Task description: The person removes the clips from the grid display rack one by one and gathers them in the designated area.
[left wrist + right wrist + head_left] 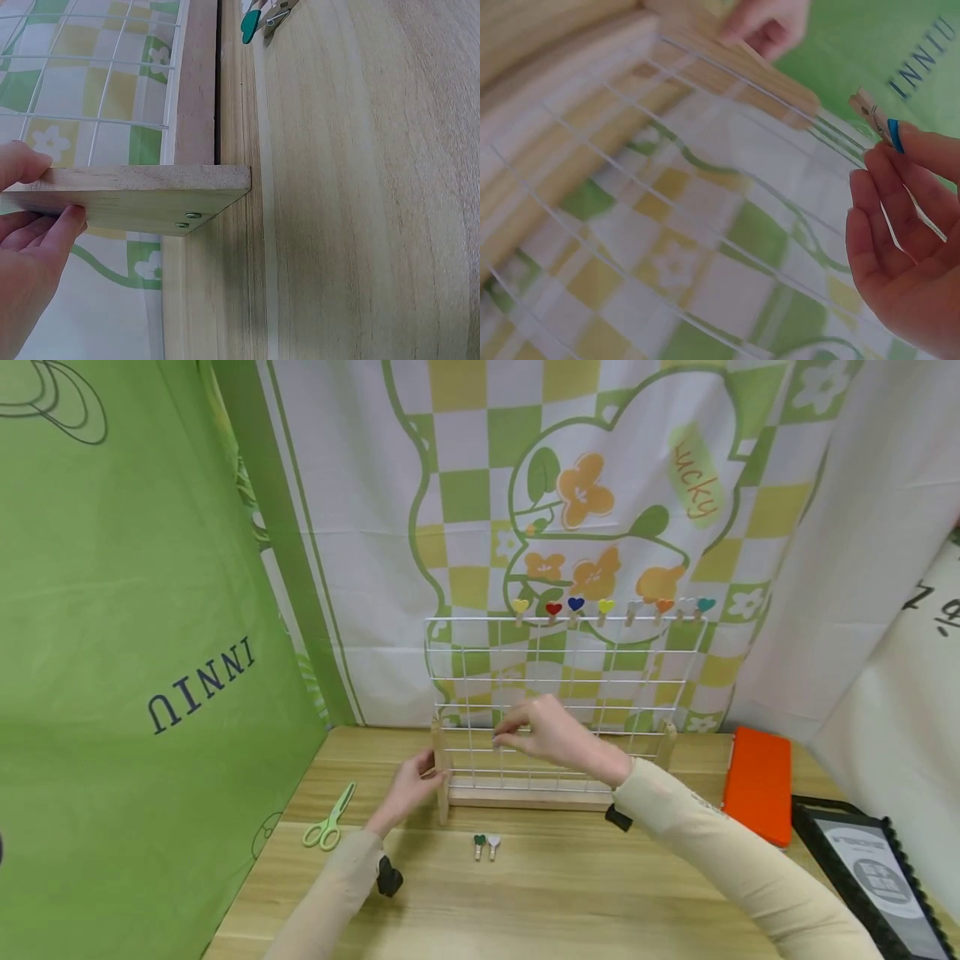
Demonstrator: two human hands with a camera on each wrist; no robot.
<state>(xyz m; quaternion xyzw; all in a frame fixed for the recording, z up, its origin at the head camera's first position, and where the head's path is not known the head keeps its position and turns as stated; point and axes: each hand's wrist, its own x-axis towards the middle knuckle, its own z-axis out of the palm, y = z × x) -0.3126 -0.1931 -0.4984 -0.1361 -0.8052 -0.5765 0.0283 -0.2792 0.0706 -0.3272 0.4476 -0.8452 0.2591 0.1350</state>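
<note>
A white wire grid rack (577, 680) with wooden side posts stands at the back of the table. My left hand (408, 789) grips its left wooden post (142, 180), thumb on one side and fingers on the other. In front of the grid, my right hand (551, 731) pinches a small wooden clothespin (870, 116) with a blue piece on its end, apart from the wires. Several heart-topped clothespins (553, 610) sit along the grid's top wire. A green-heart clothespin (478, 846) and a white-heart clothespin (492, 846) lie on the table before the rack.
Light green scissors (331, 821) lie left of my left hand. To the right of the rack are an orange-red case (759, 785) and a black-edged notebook (862, 868). Patterned cloth (465, 493) hangs behind the rack, and green cloth (150, 610) on the left.
</note>
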